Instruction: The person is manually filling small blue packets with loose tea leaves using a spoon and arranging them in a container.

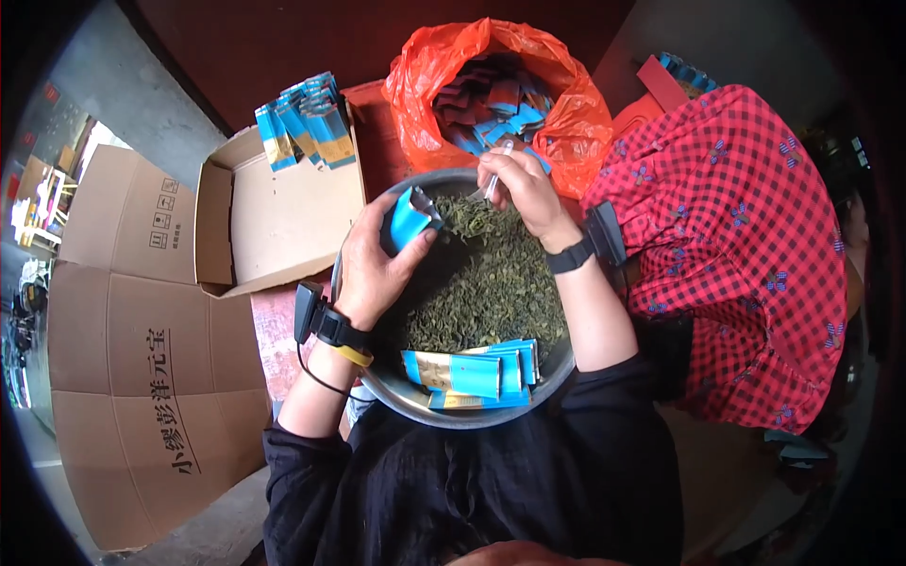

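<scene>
My left hand (375, 258) grips a blue foil packet (408, 221), its open, silvery mouth tilted towards the right. In my right hand (527, 187) is a clear plastic spoon (498, 170), its lower end close to a clump of dried leaves. Below both hands a round metal basin (467, 419) holds loose dried green leaves (488, 297), which look like tea. Several flat blue-and-gold packets (463, 373) lie overlapping on the leaves at the basin's near side. What is inside the held packet is hidden.
Beyond the basin stands an open red plastic bag (417, 92) full of packets. A shallow cardboard box (290, 226) at the left has a pile of blue-and-gold packets (308, 124) at its far corner. A large printed carton (156, 354) stands further left. Red checked cloth (736, 233) covers something at right.
</scene>
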`<state>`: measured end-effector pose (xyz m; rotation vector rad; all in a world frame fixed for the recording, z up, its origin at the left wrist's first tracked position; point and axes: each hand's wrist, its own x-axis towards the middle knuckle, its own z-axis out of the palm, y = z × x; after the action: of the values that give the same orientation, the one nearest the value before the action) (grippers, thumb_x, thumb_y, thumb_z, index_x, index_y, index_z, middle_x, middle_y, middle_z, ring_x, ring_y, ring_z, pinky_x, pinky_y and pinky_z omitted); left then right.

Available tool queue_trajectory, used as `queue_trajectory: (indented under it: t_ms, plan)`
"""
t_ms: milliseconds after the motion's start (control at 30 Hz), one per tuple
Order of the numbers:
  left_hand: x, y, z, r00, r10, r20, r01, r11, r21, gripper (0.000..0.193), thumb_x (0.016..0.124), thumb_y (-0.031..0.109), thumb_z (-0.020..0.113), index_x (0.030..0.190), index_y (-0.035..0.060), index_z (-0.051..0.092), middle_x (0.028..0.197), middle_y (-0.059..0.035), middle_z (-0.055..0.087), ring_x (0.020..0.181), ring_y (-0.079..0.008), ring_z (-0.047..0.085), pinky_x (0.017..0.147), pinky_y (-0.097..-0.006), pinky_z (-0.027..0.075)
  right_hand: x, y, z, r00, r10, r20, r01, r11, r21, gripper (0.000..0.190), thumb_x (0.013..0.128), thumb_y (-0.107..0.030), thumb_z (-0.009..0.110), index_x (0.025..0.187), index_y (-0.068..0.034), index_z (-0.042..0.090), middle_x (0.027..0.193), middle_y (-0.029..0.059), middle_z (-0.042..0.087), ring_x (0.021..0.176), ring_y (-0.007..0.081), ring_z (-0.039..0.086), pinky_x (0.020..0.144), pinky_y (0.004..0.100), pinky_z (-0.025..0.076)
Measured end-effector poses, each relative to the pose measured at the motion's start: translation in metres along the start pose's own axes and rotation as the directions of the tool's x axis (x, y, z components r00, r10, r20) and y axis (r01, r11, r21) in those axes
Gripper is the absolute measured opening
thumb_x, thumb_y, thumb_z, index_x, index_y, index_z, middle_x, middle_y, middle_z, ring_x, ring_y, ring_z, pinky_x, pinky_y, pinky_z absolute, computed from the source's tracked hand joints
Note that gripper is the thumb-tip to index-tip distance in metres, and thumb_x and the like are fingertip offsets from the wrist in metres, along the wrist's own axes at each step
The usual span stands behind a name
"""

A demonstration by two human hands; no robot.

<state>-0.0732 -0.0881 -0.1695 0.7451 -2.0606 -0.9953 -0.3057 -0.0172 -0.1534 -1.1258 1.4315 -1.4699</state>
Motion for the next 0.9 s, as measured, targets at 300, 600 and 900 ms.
queue_trajectory:
  t_ms: [300,600,900]
  plan:
    - [0.002,0.002,0.000,0.997,0.062,0.056,-0.065,0.997,0.052,0.056,0.078,0.027,0.079,0.122,0.0012,0.056,0.113,-0.0208,0.063,0.106,-0.0355,0.062,0.091,-0.0418,0.050,-0.017,-0.010,0.043,0.686,-0.714,0.141,0.641,0.501,-0.582,0.012,0.093,-0.015,0.064,0.093,-0.002,0.066,0.081,0.0113,0.067,0.071,0.0253,0.065,0.065,0.0349,0.052]
    - [0.004,-0.002,0.001,1.000,-0.009,0.030,0.008,0.999,0.047,0.056,0.079,0.028,0.079,0.123,0.0009,0.056,0.113,-0.0213,0.064,0.106,-0.0357,0.063,0.091,-0.0407,0.050,-0.013,-0.016,0.028,0.666,-0.741,-0.088,0.524,0.549,-0.651,0.013,0.094,-0.011,0.059,0.089,-0.001,0.065,0.076,0.0111,0.065,0.065,0.0270,0.064,0.057,0.0358,0.048]
    - [0.004,-0.004,0.002,0.999,-0.032,0.028,0.033,0.999,-0.015,0.056,0.080,0.026,0.080,0.123,0.0008,0.056,0.110,-0.0208,0.066,0.104,-0.0333,0.065,0.090,-0.0391,0.051,-0.009,0.024,0.033,0.974,-0.051,0.219,0.206,0.599,-0.774,0.028,0.091,-0.030,0.055,0.088,-0.005,0.067,0.082,0.0234,0.068,0.085,0.0426,0.066,0.075,0.0556,0.049]
